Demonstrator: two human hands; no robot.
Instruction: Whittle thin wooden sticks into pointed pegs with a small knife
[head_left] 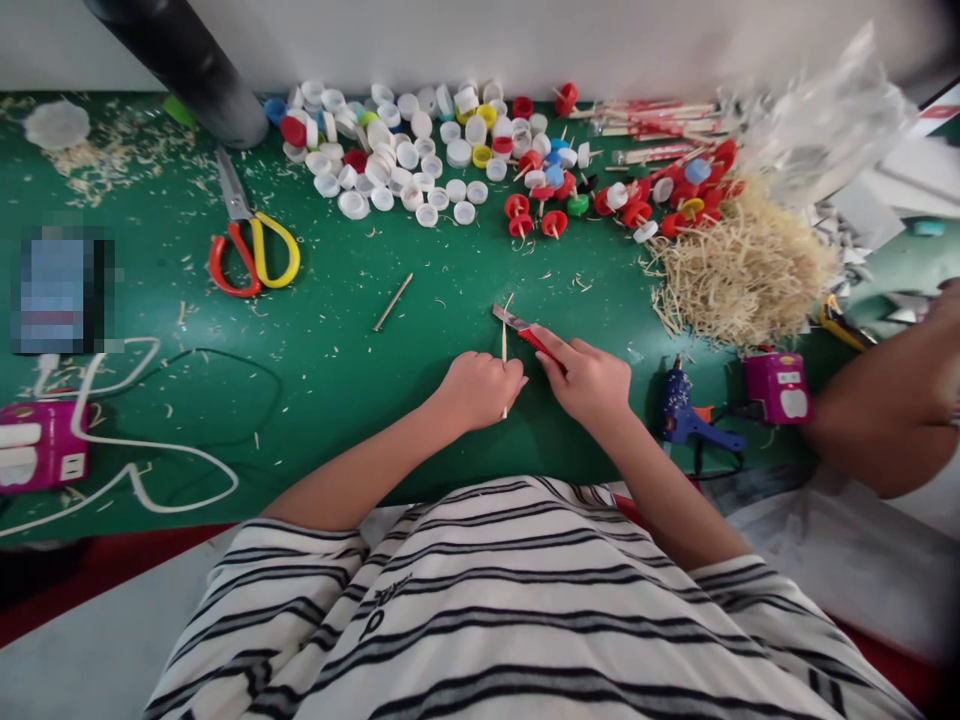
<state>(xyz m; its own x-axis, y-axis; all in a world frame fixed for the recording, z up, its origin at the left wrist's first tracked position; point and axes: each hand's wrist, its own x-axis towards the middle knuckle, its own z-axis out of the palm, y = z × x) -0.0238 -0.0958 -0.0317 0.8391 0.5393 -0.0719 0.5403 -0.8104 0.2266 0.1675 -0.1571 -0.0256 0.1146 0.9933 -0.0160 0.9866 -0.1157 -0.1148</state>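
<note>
My left hand is closed around a thin wooden stick, which pokes out above and below the fingers. In my right hand is a utility knife with a red handle. Its blade lies against the upper part of the stick, where a thin sliver curls off. To the left of my hands, a short pointed stick lies on the green tabletop, among scattered shavings.
Many bottle caps spread along the back, some red ones on sticks. Scissors, a phone and a white cable lie left. Wood shavings, a blue glue gun and another person's arm are right.
</note>
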